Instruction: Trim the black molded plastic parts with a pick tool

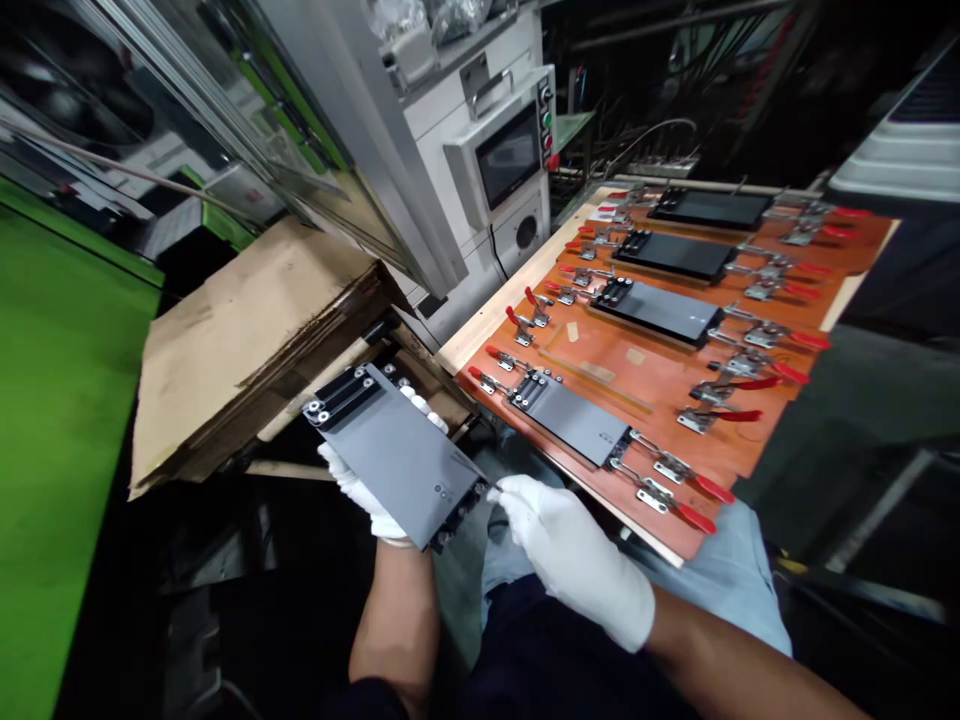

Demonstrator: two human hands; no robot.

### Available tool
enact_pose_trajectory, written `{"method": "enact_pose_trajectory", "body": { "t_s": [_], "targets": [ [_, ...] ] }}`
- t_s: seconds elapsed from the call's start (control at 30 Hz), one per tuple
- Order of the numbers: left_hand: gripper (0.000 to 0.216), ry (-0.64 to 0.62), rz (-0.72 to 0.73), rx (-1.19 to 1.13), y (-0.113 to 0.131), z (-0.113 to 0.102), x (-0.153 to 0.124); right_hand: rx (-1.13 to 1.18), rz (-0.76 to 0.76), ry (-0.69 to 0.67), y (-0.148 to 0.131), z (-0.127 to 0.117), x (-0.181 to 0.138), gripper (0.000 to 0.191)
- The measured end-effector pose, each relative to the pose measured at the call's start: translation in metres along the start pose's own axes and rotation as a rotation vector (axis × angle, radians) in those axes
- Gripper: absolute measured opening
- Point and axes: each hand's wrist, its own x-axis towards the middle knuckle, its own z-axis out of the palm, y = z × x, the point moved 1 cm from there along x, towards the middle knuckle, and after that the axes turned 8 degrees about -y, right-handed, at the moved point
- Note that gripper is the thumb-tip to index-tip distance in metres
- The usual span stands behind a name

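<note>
A flat grey panel (405, 450) with black end pieces and small round rollers or studs lies across my left hand (356, 490). The white-gloved fingers wrap around its underside and far edge, partly hidden by it. At the panel's near right corner, my right hand (566, 550), also gloved in white, has its thumb and fingers pinched together. Whether they grip the corner or something small is unclear. Beside both hands, a similar grey panel (574, 415) sits on the orange board (652, 367) between red-handled toggle clamps (675, 475).
Farther along the board lie three more panels, the nearest of them a grey panel (660, 310), among several clamps. Stacked cardboard (247, 310) rests on the left, by a green machine (60, 430). A control screen (510, 155) stands behind. The board's wooden edge (517, 280) faces the machine.
</note>
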Motion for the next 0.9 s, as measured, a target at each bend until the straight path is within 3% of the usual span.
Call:
{"method": "enact_pose_trajectory", "body": {
  "t_s": [0.13, 0.37, 0.6, 0.77, 0.9],
  "targets": [
    [0.068, 0.018, 0.023, 0.037, -0.002, 0.005, 0.000, -0.075, -0.010, 0.022, 0.003, 0.002, 0.001, 0.026],
    [0.077, 0.023, 0.011, 0.077, -0.003, 0.008, 0.000, -0.197, -0.060, -0.069, -0.004, -0.003, -0.004, 0.023],
    [0.080, -0.004, 0.074, 0.076, -0.004, 0.008, 0.003, -0.193, -0.107, 0.012, 0.003, -0.007, -0.006, 0.026],
    [0.082, -0.016, 0.027, 0.079, -0.004, 0.009, 0.003, -0.414, -0.140, -0.026, 0.008, -0.007, -0.003, 0.022],
    [0.075, -0.045, -0.011, 0.037, -0.004, 0.008, 0.002, -0.353, -0.227, -0.068, 0.009, -0.013, -0.003, 0.023]
  ]
}}
